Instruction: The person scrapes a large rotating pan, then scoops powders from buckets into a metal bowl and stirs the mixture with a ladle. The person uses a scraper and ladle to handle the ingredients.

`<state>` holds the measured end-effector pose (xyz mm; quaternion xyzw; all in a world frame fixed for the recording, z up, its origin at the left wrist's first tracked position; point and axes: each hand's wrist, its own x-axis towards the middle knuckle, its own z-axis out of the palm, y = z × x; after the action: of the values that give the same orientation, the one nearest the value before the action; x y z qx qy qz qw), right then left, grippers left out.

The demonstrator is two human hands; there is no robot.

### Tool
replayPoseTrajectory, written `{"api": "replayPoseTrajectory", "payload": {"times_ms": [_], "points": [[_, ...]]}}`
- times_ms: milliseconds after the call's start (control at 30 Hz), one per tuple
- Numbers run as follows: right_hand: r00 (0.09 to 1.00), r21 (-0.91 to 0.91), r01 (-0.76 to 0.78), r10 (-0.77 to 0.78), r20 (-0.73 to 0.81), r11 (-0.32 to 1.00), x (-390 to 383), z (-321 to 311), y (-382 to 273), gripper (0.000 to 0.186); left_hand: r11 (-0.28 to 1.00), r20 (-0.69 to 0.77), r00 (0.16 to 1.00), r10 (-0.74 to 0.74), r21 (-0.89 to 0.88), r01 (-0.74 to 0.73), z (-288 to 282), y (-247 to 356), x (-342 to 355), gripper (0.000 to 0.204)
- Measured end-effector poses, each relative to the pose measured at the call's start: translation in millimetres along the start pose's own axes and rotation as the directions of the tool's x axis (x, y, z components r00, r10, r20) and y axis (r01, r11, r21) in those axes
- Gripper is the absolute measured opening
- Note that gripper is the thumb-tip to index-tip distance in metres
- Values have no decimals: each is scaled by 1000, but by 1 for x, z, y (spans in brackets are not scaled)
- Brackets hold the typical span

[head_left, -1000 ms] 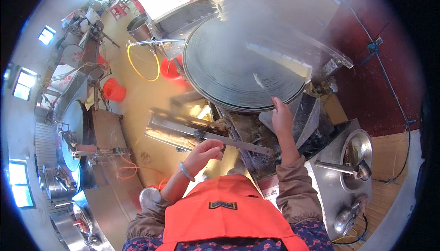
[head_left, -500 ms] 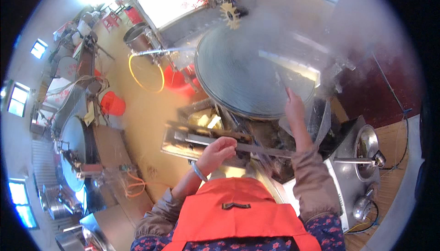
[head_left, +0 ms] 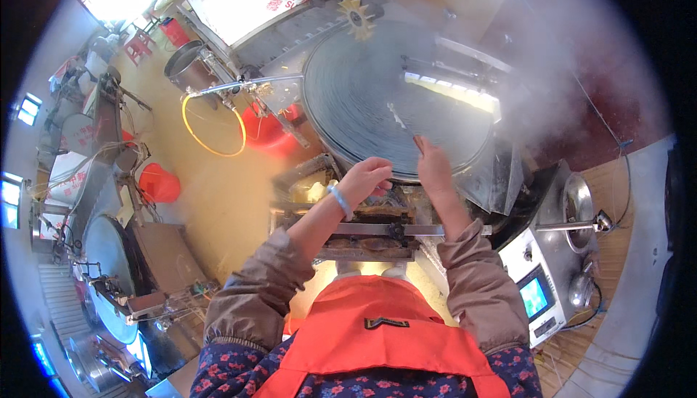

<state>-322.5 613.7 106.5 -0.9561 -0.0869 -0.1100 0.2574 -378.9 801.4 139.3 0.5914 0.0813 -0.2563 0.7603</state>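
Gripped in my right hand (head_left: 435, 169) is a narrow-bladed scraper (head_left: 418, 142) with a brown handle. Its pale blade points up and left over a large round grey griddle (head_left: 348, 100), close above or touching the surface; I cannot tell which. Fine curved streaks cover the griddle, and steam rises from its far right side. My left hand (head_left: 369, 179), with a pale bracelet at the wrist, is curled closed at the griddle's near rim. Nothing shows in its fingers.
A metal bar (head_left: 356, 229) crosses in front of me below the griddle. A control box (head_left: 534, 289) with a lit screen stands at right, by a metal bowl (head_left: 579, 205). A yellow hose (head_left: 190, 128) and a red tub (head_left: 265, 133) lie left of the griddle.
My left hand has moved up and right to the griddle's near rim, its fingers curling in. My right hand has shifted left with the scraper. The view has moved too.
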Motion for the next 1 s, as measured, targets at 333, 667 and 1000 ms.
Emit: {"api": "replayPoseTrajectory", "payload": {"times_ms": [333, 667, 1000], "points": [[992, 96, -53, 42, 117, 994, -42, 35, -72, 29, 913, 120, 973, -198, -338, 227, -15, -28, 74, 18], [982, 382, 47, -114, 153, 923, -91, -28, -82, 42, 919, 43, 970, -241, -310, 242, -109, -36, 75, 5], [891, 426, -445, 438, 121, 787, -217, -75, -16, 24, 962, -24, 963, -267, 61, 268, -179, -60, 85, 20]]}}
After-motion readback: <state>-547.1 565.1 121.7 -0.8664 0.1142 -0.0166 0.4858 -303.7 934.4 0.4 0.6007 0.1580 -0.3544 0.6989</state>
